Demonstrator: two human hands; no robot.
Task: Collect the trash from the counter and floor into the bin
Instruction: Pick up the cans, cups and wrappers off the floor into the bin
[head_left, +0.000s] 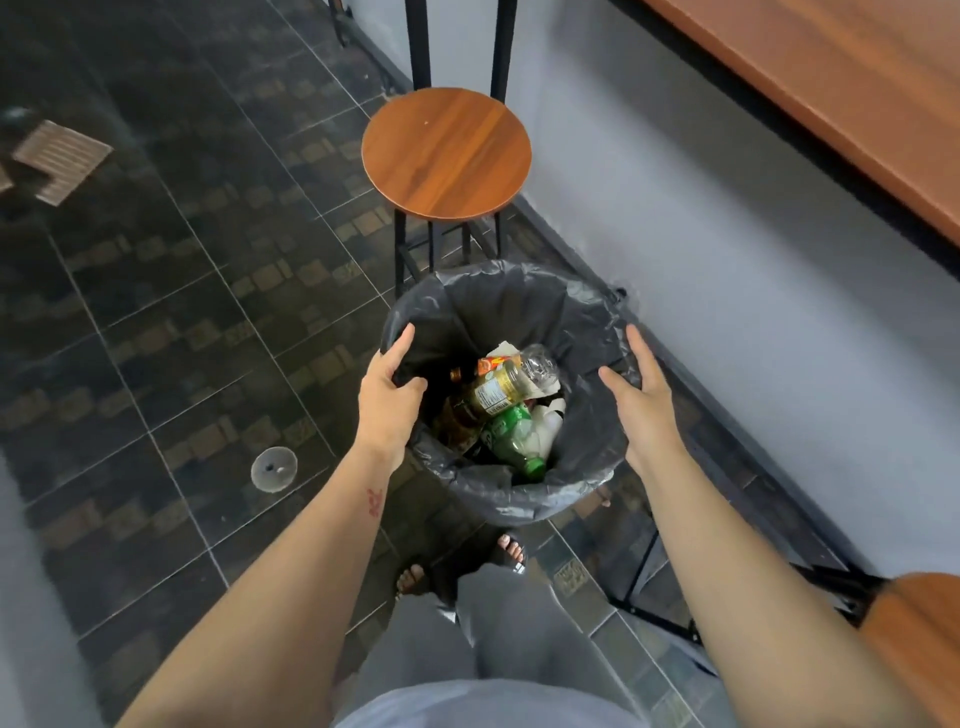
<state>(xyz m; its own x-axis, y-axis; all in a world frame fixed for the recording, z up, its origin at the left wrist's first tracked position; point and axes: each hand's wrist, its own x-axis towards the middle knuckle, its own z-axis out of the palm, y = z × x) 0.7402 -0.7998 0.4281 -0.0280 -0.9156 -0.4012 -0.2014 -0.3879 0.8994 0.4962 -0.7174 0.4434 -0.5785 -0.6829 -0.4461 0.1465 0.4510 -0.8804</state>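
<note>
A round bin lined with a black bag (524, 501) stands on the tiled floor in front of my feet. Inside lie a green-labelled plastic bottle (511, 441), a yellow-labelled bottle (493, 391), a crushed clear bottle (540, 364) and scraps of paper. My left hand (388, 399) grips the bin's left rim, thumb inside and fingers outside. Fingers spread, my right hand (636, 387) hovers at the right rim and holds nothing. A clear plastic cup lid (274, 469) lies on the floor left of the bin. A flat brown ribbed piece (62, 161) lies far left.
A round wooden stool (447, 150) stands just behind the bin. The grey wall (727, 249) runs along the right, under a wooden counter (831, 78). Part of another wooden stool (914, 629) shows at the lower right. Dark tiled floor (182, 322) spreads to the left.
</note>
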